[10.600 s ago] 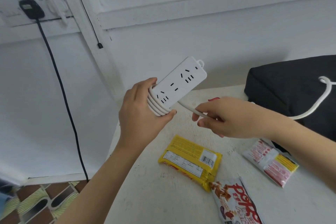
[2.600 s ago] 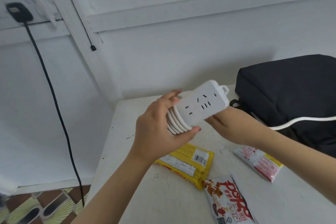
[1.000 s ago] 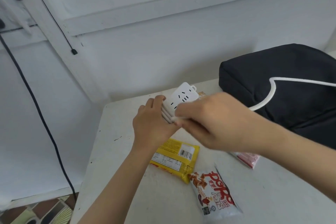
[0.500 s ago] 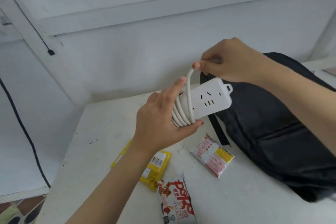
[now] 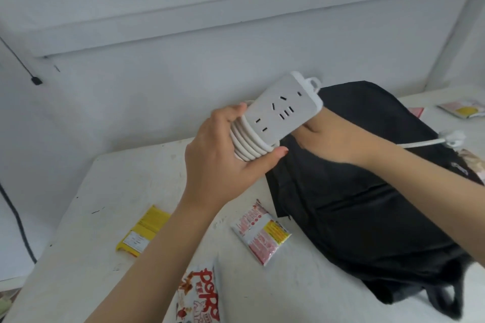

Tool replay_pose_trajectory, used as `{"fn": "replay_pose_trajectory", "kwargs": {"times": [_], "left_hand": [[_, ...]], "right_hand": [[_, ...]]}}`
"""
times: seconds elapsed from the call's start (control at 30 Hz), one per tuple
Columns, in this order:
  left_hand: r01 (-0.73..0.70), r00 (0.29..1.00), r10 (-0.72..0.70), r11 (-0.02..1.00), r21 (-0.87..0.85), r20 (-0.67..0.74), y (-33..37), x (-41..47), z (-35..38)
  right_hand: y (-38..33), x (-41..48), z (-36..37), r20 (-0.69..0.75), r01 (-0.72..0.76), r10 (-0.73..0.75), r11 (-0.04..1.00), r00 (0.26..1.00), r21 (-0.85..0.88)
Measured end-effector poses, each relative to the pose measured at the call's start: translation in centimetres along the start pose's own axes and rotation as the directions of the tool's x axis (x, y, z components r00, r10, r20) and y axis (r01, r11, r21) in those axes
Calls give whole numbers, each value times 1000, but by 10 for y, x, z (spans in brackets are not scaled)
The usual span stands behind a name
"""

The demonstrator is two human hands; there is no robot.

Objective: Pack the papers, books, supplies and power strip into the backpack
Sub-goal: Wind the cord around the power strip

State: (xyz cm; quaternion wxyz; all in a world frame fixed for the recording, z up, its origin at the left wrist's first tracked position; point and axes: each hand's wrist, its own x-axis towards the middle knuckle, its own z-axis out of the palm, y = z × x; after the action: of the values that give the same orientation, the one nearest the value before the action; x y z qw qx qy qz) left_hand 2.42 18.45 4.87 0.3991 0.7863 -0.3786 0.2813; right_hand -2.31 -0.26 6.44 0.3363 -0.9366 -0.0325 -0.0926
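Right hand [image 5: 328, 136] dropped from above the power strip [image 5: 284, 110] to behind it, fingers hidden, so can't tell its grip. Left hand [image 5: 223, 162] curls round the smooth white plastic strip and its coiled cord [image 5: 246, 139], above the floppy black fabric backpack [image 5: 367, 204] on a scuffed white table [image 5: 105, 204] against a white wall [image 5: 236, 21].

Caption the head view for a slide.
Left hand grips the cord-wrapped power strip; the right hand reaches behind it, over the black backpack.

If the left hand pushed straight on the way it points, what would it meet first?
Probably the right hand, tucked under the far end of the power strip that the left hand grips; past that, the black backpack. Depth is unclear.
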Motion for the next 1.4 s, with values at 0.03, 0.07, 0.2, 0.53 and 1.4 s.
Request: {"fn": "replay_pose_trajectory", "kwargs": {"times": [0.03,0.07,0.2,0.53,1.4], "left_hand": [[27,1000,-27,1000,13,-3,1,2,3],[56,998,-56,998,26,-6,1,3,5],[191,982,-191,981,37,-4,5,7,17],[396,916,-389,915,70,-96,14,13,48],[559,829,-558,829,17,-40,46,39,131]], "right_hand": [[5,-5,1,17,-3,4,1000,1000,-28],[8,-12,1,36,-13,14,999,999,-32],[21,-27,-3,89,43,-29,987,996,-156],[52,-37,-38,10,204,-206,959,979,-195],[98,-50,-100,-191,137,-129,990,973,33]]}}
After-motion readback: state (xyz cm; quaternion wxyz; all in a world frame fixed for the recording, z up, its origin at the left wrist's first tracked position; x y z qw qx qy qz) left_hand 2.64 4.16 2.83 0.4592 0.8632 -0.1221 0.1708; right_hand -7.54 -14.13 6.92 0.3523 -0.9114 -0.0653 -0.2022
